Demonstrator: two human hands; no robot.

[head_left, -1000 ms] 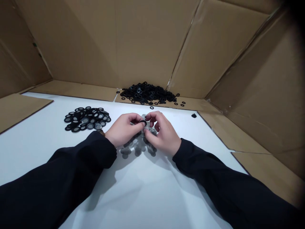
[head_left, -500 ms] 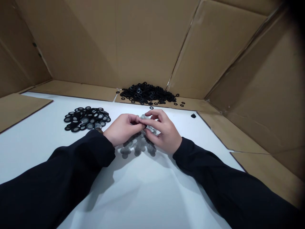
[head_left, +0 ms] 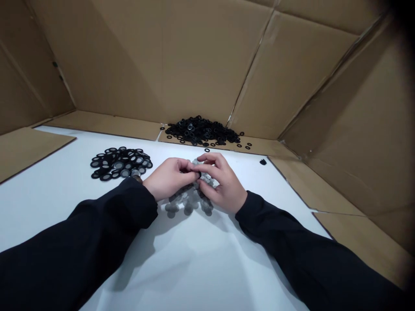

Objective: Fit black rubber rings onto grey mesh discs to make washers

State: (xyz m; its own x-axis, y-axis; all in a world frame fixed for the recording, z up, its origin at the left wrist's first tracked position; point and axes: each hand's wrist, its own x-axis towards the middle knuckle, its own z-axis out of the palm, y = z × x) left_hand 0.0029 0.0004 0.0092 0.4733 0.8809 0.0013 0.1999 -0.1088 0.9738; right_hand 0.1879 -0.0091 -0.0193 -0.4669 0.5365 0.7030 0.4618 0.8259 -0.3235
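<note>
A small black ring (head_left: pixel 199 174) is pinched between the thumb and forefinger of my left hand (head_left: pixel 168 178). My right hand (head_left: pixel 223 183) meets it from the other side, forefinger and thumb curled around the ring and the other fingers lifted. Most of the ring is hidden by the fingertips. Under both hands lies a loose heap of thin, translucent grey discs (head_left: pixel 188 199) on the white tabletop (head_left: pixel 201 259).
Black rings filled with grey discs (head_left: pixel 119 165) are heaped to the left, beside my left sleeve. At the back, a pile of black rings (head_left: pixel 202 130) lies against the cardboard wall (head_left: pixel 201 56). A small black piece (head_left: pixel 263 162) sits at right.
The view has shifted slightly, so everything appears a little lower. Both hands stay together at the ring, which shows a bit more at the left thumb tip.
</note>
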